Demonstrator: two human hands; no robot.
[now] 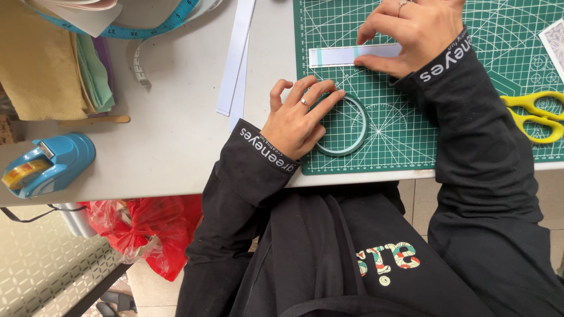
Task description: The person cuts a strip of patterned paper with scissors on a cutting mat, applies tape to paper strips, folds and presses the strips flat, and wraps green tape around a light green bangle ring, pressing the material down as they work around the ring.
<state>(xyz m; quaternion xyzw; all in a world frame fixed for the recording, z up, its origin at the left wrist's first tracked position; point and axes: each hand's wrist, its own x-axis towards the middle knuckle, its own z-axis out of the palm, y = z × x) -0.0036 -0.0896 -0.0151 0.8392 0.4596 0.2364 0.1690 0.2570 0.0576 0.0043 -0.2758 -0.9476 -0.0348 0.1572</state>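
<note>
My left hand (296,117) rests on the rim of a thin pale green tape ring (359,130) lying flat on the green cutting mat (405,135), fingers spread over its upper left edge. My right hand (411,35) presses down on the right end of a narrow pale paper strip (338,55) that lies across the mat, with a mint band near each end. Both arms wear black sleeves.
Yellow scissors (537,114) lie on the mat's right side. White paper strips (238,58) cross the grey table (176,135). At the left are a blue tape dispenser (50,164), folded fabrics (53,70), a blue measuring tape (147,26). A red bag (147,232) hangs below.
</note>
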